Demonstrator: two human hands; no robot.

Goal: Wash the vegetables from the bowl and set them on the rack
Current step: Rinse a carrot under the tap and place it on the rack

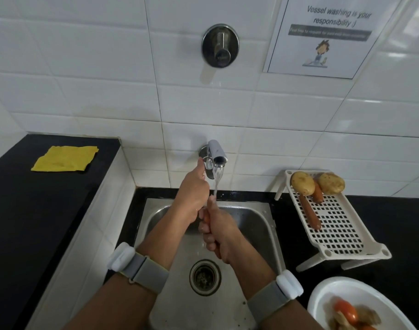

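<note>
Over the steel sink (263, 225) my right hand (219, 231) grips an orange carrot (206, 219), mostly hidden in the fist, under the water running from the tap (216, 154). My left hand (194, 194) reaches up with its thumb at the tap's handle. The white rack (334, 225) on the right counter carries two potatoes (302, 183) (332, 183) and two carrots (309, 214) (318, 192). At the bottom right stands the white bowl (322, 298), with a tomato (346, 310) and other vegetables in it.
A yellow cloth (65, 158) lies on the raised black counter at the left. The sink drain (204, 277) sits between my forearms. A wall valve (220, 45) and a paper notice (327, 34) hang on the white tiles.
</note>
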